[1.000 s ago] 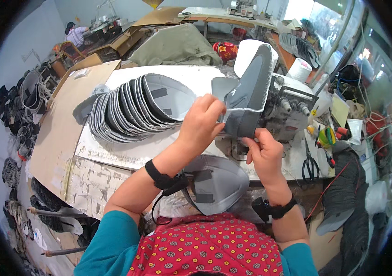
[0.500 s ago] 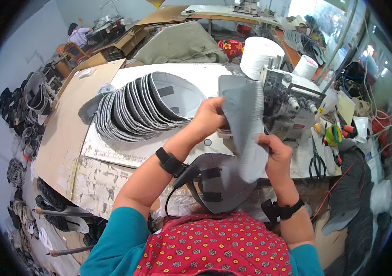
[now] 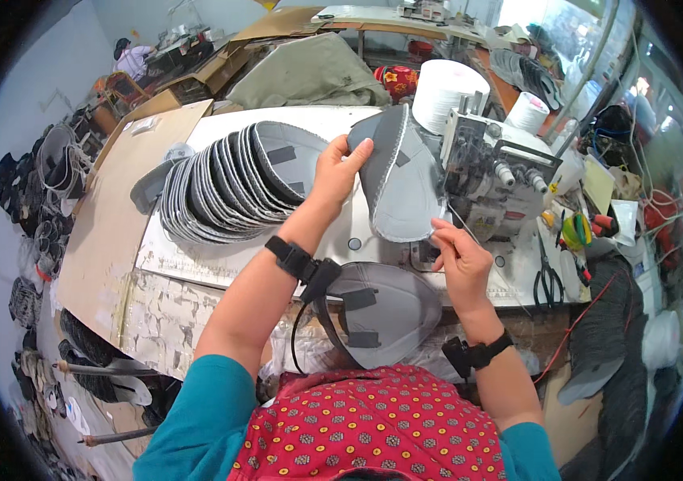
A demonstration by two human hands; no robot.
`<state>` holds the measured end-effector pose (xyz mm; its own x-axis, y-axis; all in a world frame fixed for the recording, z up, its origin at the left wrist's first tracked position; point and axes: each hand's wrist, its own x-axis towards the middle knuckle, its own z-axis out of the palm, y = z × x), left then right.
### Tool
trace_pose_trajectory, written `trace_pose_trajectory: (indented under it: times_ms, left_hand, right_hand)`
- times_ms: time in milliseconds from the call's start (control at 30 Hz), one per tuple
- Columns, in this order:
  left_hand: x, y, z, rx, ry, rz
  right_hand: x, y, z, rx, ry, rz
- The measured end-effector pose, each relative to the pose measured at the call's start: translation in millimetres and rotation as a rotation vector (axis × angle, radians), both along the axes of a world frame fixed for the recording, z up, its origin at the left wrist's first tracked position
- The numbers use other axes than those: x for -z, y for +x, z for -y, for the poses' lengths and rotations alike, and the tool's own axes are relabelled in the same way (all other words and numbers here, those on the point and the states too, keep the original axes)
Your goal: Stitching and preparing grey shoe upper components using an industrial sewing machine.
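My left hand (image 3: 340, 172) grips a grey curved fabric piece (image 3: 407, 188) by its upper left edge, thumb on top. The piece stands tilted over the white worktable, with whitish stitching along its edge and a dark patch near the top. My right hand (image 3: 462, 252) is pinched closed at its lower right corner, close to the sewing machine (image 3: 494, 172); what lies between the fingertips is too small to make out. A similar grey piece (image 3: 394, 317) with two dark patches rests at the table's front edge, below my hands. To the left stand several nested grey pieces (image 3: 225, 184).
Large white thread cones (image 3: 450, 92) stand behind the machine. Black scissors (image 3: 547, 280) lie to its right. Dark fabric (image 3: 598, 345) hangs at the right edge. A brown board (image 3: 109, 200) is at the left. One person (image 3: 131, 60) sits far back left.
The held piece has swung up and turned, so its inner face shows. My left hand moved slightly left; my right hand moved to its lower corner. The piece at the front edge is now uncovered.
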<state>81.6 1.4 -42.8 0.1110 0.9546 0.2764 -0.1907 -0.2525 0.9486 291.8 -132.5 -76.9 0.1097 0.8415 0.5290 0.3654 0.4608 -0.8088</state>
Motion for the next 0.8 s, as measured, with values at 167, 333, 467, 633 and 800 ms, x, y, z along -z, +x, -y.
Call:
trace_pose_trajectory:
  times_ms: [167, 333, 467, 633, 800]
  left_hand:
    - [-1.2, -25.3, 9.3, -0.066, -0.259, -0.169]
    - [-18.7, -53.5, 55.8, 0.289, -0.587, -0.432]
    - [-31.8, -35.8, 95.5, 0.436, -0.470, -0.465]
    - [-17.0, 8.7, 106.8, 0.298, 0.126, -0.402]
    - [-2.4, 17.9, 40.3, -0.324, 0.090, -0.148]
  right_hand:
    - [-5.5, -0.6, -8.3, 0.010, 0.000, 0.045]
    - [-8.7, 2.6, -13.5, 0.024, -0.042, 0.025]
    - [-9.9, 2.4, -13.1, 0.038, -0.108, -0.008]
    - [-6.3, 1.6, 3.6, 0.126, -0.146, -0.247]
    - [9.3, 7.9, 33.3, 0.144, -0.413, 0.085]
